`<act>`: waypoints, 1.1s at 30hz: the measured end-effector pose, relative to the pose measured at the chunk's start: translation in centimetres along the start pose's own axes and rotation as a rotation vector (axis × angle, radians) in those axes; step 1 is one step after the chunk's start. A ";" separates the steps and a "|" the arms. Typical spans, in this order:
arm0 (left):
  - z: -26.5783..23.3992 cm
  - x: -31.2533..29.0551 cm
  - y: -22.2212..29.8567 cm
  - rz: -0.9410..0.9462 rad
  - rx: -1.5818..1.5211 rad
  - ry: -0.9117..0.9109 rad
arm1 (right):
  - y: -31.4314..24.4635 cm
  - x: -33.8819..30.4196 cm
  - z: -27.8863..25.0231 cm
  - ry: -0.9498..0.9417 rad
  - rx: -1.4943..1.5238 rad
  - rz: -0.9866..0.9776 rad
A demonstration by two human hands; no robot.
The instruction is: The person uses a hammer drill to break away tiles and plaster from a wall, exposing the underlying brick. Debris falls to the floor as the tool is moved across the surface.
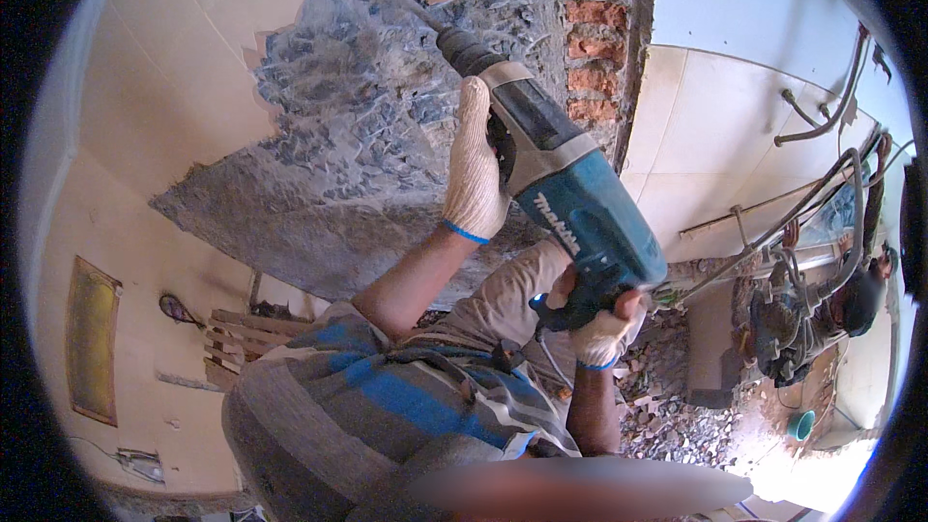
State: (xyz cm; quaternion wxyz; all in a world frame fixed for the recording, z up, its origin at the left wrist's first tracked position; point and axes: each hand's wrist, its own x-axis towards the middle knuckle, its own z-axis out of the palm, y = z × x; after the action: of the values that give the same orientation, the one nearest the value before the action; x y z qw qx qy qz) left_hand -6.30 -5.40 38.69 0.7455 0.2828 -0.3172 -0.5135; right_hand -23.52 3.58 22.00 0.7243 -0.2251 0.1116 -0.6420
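A teal and grey rotary hammer drill [585, 203] is in both my hands, slanting up and to the left. My left hand [477, 169], in a white knit glove with a blue cuff, is closed around its front part behind the black chuck [467, 50]; some fingers are hidden by the tool. My right hand [609, 329], gloved the same way, grips the rear handle. The long bit [418, 12] points at the grey, chipped wall patch [358, 87] near its upper tile edge; whether the tip touches is hard to see.
Beige tiles [193, 77] border the patch, with a strip of exposed red brick [593, 29] beside it. Rubble [672, 387] covers the floor at lower right. Bent pipes [822, 126], another person [812, 314] and a green bucket [800, 425] are farther right. A wooden pallet [242, 333] stands left.
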 end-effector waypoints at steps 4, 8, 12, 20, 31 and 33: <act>-0.2 0.0 -0.7 0.000 0.038 0.035 | 0.5 0.2 -0.8 0.105 -0.063 -0.002; -1.6 -1.3 -0.7 -0.048 0.015 -0.015 | 4.0 -0.7 -4.0 -0.178 0.077 0.081; -3.6 -2.5 -0.4 -0.122 -0.020 0.034 | 7.1 -3.9 -5.5 -0.198 0.070 0.121; -4.9 -2.6 0.5 -0.158 -0.063 -0.066 | 7.4 -7.3 -6.5 0.059 0.062 0.153; -5.5 0.0 0.7 -0.109 -0.102 -0.123 | 7.3 -4.5 -5.9 -0.005 0.097 0.148; -5.3 0.3 0.0 -0.081 -0.013 -0.023 | 7.4 -2.4 -6.0 -0.221 0.153 0.074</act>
State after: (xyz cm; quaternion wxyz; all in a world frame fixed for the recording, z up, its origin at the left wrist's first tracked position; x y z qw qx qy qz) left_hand -2.17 -5.13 35.38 0.7222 0.2849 -0.3106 -0.5484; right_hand -20.03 5.37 12.98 0.7704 -0.2343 -0.0100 -0.5928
